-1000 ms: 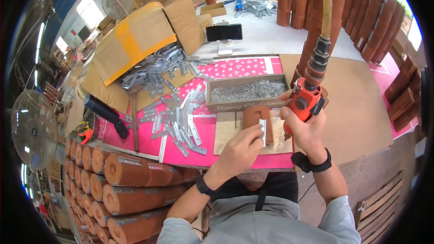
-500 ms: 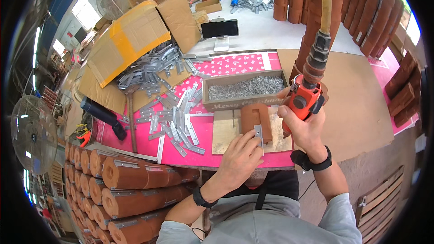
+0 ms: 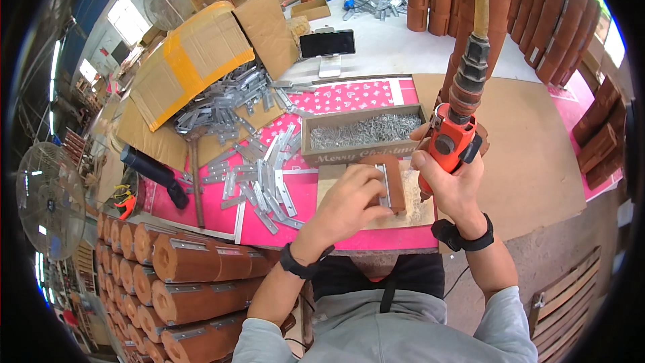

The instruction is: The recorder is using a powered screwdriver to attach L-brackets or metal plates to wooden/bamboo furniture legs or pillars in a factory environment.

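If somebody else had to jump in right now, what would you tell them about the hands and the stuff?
Left hand presses a metal strip onto the brown wood piece.
Right hand grips the orange air tool, raised beside the piece, tip off the strip.
Wooden tray of screws behind; spare metal strips to the left.
Done: strip placed on the wood.
Left: fastening it.

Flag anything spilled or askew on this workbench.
Flat grey metal brackets lie scattered loose across the pink table cover, spilling from the tipped brown cardboard box. Pale sawdust litters the board under the reddish-brown wooden block.
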{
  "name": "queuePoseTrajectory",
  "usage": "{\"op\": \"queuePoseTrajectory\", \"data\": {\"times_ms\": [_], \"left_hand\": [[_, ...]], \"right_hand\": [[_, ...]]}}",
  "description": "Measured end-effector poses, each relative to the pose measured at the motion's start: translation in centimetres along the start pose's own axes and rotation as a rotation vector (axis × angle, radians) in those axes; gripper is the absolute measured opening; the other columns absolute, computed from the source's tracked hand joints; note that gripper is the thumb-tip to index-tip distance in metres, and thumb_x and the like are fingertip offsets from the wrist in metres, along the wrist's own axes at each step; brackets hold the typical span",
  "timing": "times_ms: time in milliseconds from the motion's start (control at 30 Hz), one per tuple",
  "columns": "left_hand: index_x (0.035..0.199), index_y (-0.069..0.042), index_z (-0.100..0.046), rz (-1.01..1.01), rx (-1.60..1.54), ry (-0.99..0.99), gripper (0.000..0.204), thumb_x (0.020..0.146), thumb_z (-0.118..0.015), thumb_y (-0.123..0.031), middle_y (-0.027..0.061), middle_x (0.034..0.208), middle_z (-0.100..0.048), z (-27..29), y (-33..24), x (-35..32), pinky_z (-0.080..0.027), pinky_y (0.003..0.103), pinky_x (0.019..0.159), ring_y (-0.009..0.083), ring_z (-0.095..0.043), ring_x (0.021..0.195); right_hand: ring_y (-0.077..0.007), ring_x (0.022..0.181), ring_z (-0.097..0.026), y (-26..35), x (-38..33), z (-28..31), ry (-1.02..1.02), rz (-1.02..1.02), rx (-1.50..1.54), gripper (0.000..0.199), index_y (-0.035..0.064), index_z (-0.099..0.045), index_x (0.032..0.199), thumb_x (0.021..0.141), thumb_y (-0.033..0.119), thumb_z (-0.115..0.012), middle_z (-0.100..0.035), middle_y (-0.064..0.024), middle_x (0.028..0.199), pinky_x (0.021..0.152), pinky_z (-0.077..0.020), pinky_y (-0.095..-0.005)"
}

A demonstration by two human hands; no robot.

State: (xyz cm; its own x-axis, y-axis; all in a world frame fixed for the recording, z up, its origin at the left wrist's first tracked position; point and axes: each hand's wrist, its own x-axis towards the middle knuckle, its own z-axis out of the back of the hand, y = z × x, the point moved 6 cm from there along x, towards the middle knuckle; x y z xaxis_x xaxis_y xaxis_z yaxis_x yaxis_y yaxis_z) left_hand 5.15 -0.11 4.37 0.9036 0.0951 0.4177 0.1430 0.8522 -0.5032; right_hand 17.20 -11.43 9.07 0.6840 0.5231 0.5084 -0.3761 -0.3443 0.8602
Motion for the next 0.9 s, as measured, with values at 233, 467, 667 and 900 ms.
{"op": "queuePoseTrajectory", "data": {"times_ms": [233, 467, 667, 900], "left_hand": [[0.088, 0.001, -0.068, 0.367, 0.032, -0.148, 0.019, 0.078, -0.070, -0.015, 0.0154, 0.094, -0.067, 0.7, 10.9, 4.6, -0.050, 0.037, 0.082, 0.0299, -0.064, 0.091], [0.080, -0.004, -0.072, 0.639, -0.108, 0.157, 0.016, 0.071, -0.072, -0.016, 0.0174, 0.084, -0.071, -3.7, 17.8, 5.8, -0.052, 0.040, 0.076, 0.0328, -0.069, 0.083], [0.077, -0.002, -0.070, 0.623, -0.079, 0.018, 0.015, 0.071, -0.072, -0.016, 0.0125, 0.069, -0.068, -3.2, 16.8, 5.9, -0.051, 0.034, 0.066, 0.0215, -0.065, 0.066], [0.082, -0.001, -0.064, 0.273, 0.072, -0.405, 0.015, 0.081, -0.067, -0.015, 0.0116, 0.076, -0.067, -1.1, 15.5, 4.9, -0.050, 0.035, 0.063, 0.0205, -0.065, 0.067]], "right_hand": [[-0.0112, 0.077, -0.061, 0.7, 0.5, -0.3, 0.022, -0.016, 0.046, 0.034, -0.0010, -0.054, 0.114, 0.084, 0.005, -0.068, -0.065, -0.0081, 0.101, 0.066, -0.0524, -0.0251], [-0.0102, 0.076, -0.060, 0.4, 1.2, -0.8, 0.018, 0.016, -0.033, 0.036, -0.0002, -0.053, 0.115, 0.083, 0.004, -0.068, -0.064, -0.0062, 0.099, 0.067, -0.0518, -0.0260], [-0.0091, 0.074, -0.058, 0.6, 1.8, -0.9, -0.014, -0.021, -0.048, 0.028, -0.0011, -0.058, 0.107, 0.082, 0.007, -0.068, -0.063, -0.0047, 0.090, 0.067, -0.0505, -0.0255], [-0.0095, 0.073, -0.059, 1.8, 2.0, -1.0, -0.026, 0.005, -0.051, 0.026, -0.0013, -0.059, 0.105, 0.082, 0.007, -0.068, -0.063, -0.0050, 0.088, 0.067, -0.0511, -0.0256]]}}
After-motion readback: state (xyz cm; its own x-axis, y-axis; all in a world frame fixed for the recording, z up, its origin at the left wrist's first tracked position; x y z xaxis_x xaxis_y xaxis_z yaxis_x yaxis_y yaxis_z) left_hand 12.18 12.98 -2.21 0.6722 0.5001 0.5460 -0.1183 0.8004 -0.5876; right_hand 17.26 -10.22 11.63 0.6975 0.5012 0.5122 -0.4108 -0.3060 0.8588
